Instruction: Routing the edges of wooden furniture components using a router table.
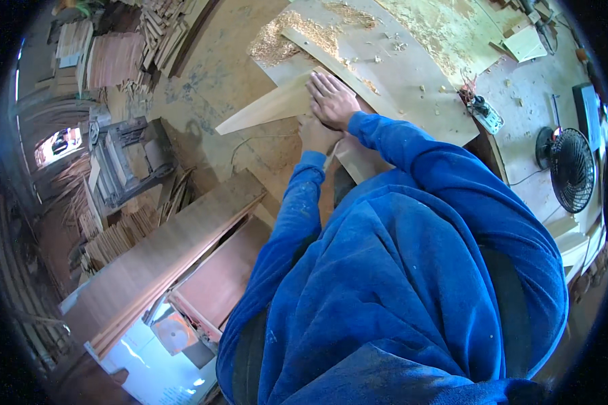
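Observation:
My right hand lies with its fingers stretched out over a pale, tapered thin board at the edge of a large panel. Just below it, my left hand has its fingers curled, partly hidden by the right hand; what they grip is unclear. Another pale piece runs from under my hands toward my body. A narrow wooden strip lies on the panel beside a heap of wood shavings.
A black fan and a small power tool are on the right-hand worktop. Stacked boards are at upper left, a machine at left, and a long brown plank at lower left.

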A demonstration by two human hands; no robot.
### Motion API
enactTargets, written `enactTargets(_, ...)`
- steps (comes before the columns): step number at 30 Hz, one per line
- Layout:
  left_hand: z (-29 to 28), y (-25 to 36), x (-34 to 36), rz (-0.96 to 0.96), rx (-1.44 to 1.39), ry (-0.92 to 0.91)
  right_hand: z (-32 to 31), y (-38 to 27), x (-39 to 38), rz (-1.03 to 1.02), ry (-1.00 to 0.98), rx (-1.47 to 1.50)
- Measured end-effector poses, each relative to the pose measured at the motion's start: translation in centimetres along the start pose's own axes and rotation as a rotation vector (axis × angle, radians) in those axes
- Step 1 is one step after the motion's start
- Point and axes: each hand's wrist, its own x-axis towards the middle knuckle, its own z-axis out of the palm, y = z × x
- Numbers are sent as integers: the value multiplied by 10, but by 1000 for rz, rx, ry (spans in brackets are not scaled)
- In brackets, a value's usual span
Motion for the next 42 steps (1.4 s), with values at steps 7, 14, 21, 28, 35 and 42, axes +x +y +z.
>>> enactTargets(7, -5, -23, 26, -41, 46, 110, 9, -2, 35, -36, 19, -14)
enactTargets(14, -26, -15, 36, -50, -94, 167, 31, 10, 53, -79, 46, -13)
enactTargets(21, -38, -19, 48, -110, -110, 134, 37, 12, 74, -125, -3, -24)
enactTargets(28, -25, -13, 40, -65, 113, 196, 29, 13, 58, -83, 3, -45)
enactTargets(35, -12, 10, 4, -106, -49, 129, 12, 15, 23, -88, 21, 32)
enactTargets(42, -1, 32, -44, -211, -99, 117, -8, 2, -23, -108, -8, 33)
